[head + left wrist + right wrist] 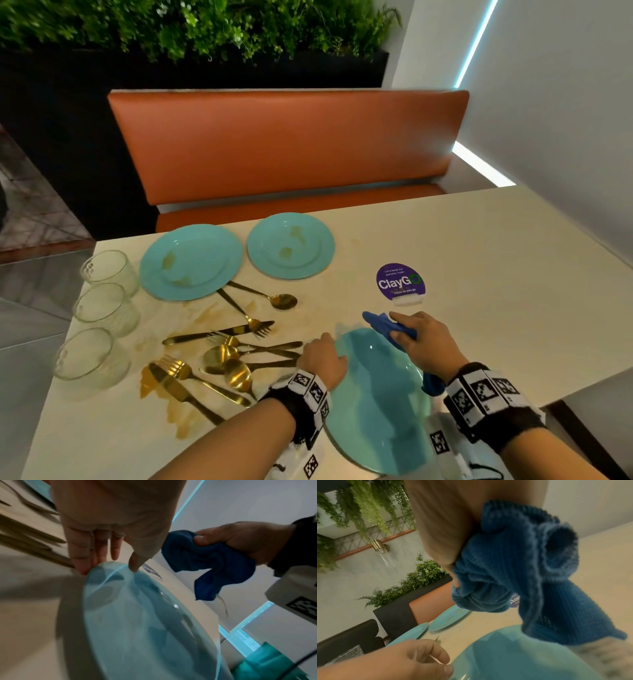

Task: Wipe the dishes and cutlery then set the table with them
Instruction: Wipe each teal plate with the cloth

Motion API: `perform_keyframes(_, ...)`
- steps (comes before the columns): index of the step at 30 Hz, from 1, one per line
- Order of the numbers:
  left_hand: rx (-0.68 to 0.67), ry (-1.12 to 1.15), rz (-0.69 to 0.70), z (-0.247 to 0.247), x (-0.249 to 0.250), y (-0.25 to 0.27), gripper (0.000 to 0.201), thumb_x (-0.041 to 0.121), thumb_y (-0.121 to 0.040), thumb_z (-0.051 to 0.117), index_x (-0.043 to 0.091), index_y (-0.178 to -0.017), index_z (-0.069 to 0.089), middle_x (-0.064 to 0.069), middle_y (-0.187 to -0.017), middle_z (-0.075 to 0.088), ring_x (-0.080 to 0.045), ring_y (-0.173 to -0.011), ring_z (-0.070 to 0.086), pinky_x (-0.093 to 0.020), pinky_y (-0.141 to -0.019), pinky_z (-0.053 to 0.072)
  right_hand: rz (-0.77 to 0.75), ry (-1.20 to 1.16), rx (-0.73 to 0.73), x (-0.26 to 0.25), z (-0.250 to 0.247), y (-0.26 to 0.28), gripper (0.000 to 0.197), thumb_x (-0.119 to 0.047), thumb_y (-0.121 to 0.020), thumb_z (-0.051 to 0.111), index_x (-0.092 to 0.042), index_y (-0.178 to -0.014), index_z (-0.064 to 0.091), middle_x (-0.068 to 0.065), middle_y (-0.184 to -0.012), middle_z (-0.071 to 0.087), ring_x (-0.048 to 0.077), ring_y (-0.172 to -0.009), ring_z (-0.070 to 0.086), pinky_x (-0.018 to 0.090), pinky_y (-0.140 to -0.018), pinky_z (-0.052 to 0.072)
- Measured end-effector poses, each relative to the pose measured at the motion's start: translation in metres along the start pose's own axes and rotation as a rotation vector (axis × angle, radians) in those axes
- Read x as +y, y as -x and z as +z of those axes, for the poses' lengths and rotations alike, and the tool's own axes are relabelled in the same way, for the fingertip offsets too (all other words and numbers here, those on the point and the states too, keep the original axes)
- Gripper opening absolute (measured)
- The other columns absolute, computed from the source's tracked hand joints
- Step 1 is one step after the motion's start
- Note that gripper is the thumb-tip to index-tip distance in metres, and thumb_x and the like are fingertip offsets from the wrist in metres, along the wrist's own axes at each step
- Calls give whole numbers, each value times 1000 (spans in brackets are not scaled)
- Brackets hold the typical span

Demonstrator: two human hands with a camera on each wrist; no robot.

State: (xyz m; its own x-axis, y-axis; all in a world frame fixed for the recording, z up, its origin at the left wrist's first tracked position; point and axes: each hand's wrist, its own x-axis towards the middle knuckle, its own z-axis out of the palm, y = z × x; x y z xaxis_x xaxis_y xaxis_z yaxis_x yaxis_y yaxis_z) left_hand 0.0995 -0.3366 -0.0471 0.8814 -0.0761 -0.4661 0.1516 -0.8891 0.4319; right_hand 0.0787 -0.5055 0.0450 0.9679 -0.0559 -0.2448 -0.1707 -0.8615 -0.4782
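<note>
A teal plate (376, 411) lies at the table's near edge, tilted slightly up at its left rim. My left hand (329, 349) pinches that rim (109, 568), fingers under and thumb on top. Over the plate's far right side, my right hand (411, 332) grips a bunched blue cloth (383, 325) whose loose end hangs onto the plate (513, 655). Two more teal plates (191, 262) (290, 245) with brown stains sit at the far left. Several gold forks, spoons and knives (226, 353) lie scattered left of my left hand.
Three empty glasses (102, 308) line the table's left edge. Brown sauce smears (178, 418) mark the table (496, 274) around the cutlery. A purple ClayGo sign (400, 282) stands just beyond the cloth. An orange bench (284, 144) runs behind the table.
</note>
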Motion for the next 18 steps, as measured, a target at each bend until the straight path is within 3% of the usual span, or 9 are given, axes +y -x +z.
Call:
perform_keyframes(2, 15, -74, 43, -9, 7, -5, 41, 34, -94, 47, 13, -129, 43, -10, -133, 49, -27, -126, 44, -38, -99, 42, 26, -13, 4, -8, 1, -3, 35, -19, -91, 54, -23, -126, 57, 14, -110, 59, 28, -103, 57, 20, -79, 32)
perform_keyframes(5, 33, 0, 36, -43, 13, -27, 41, 30, -94, 48, 11, -130, 44, -11, -135, 46, -28, -126, 44, -38, -98, 41, 66, -18, 6, -20, 0, -8, 35, -21, -91, 55, -23, -125, 58, 12, -109, 60, 26, -101, 57, 20, -78, 32)
perform_keyframes(12, 173, 401, -258, -141, -27, -114, 51, 17, -95, 48, 1, -141, 32, -20, -142, 41, -35, -129, 43, -39, -104, 39, 125, 17, 39, -52, -3, -32, 30, -20, -89, 57, -19, -118, 63, 14, -107, 65, 27, -98, 59, 26, -77, 40)
perform_keyframes(13, 149, 390, -247, -145, -36, -125, 47, 16, -95, 47, 0, -138, 37, -19, -140, 44, -34, -128, 45, -35, -100, 41, 132, 23, 45, -58, -3, -37, 29, -20, -88, 57, -15, -116, 64, 15, -106, 66, 29, -98, 59, 29, -77, 41)
perform_keyframes(15, 107, 352, -220, -149, -51, -140, 42, 17, -94, 50, -2, -132, 48, -19, -135, 51, -32, -124, 51, -24, -73, 45, 138, 31, 58, -67, -3, -48, 27, -18, -88, 57, -7, -111, 65, 19, -107, 66, 32, -101, 58, 34, -82, 42)
perform_keyframes(16, 94, 355, -210, -150, -55, -143, 40, 18, -94, 52, -1, -129, 52, -19, -132, 54, -32, -122, 53, -20, -61, 40, 146, 30, 62, -72, -3, -53, 27, -18, -88, 57, -6, -111, 64, 19, -109, 65, 33, -102, 58, 34, -85, 42)
perform_keyframes(17, 92, 371, -191, -150, -56, -145, 34, 17, -94, 52, 2, -124, 56, -17, -124, 59, -31, -119, 55, -16, -57, 37, 152, 26, 67, -75, -2, -57, 27, -17, -88, 57, -4, -111, 63, 20, -109, 65, 33, -103, 57, 35, -86, 42)
perform_keyframes(18, 74, 380, -195, -150, -56, -144, 24, 14, -93, 51, 7, -114, 60, -14, -108, 62, -30, -114, 58, -15, -60, 40, 156, 21, 71, -79, -2, -61, 28, -16, -88, 57, -2, -111, 63, 21, -109, 65, 34, -103, 57, 35, -86, 41)
